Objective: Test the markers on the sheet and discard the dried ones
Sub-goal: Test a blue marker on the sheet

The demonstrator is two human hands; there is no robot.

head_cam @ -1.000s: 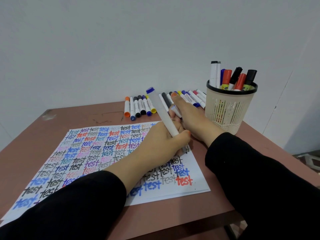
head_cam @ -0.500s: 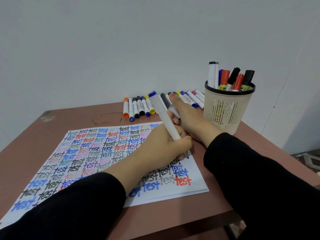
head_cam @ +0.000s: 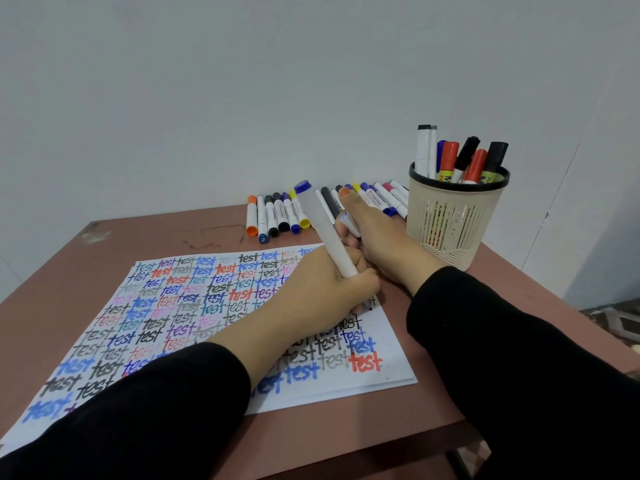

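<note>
The white sheet [head_cam: 194, 306] is covered with rows of the word "test" in several colours. My left hand [head_cam: 322, 289] grips a white marker [head_cam: 329, 237] with a blue end, tilted, its tip touching the sheet near the right edge. Just behind it, my right hand [head_cam: 374, 237] rests on the table with its thumb raised. Its fingers curl round a second white marker [head_cam: 349, 224], mostly hidden. Two groups of capped markers [head_cam: 277, 214] lie in a row against the wall.
A beige mesh cup [head_cam: 450, 230] holding several thick markers stands at the back right, close to my right hand. The brown table's front edge [head_cam: 381, 441] runs just below the sheet, and its right edge drops off past the cup.
My left hand has shifted the marker tip a little down the sheet's right edge, and the marker leans more to the left. My right hand has stayed in place.
</note>
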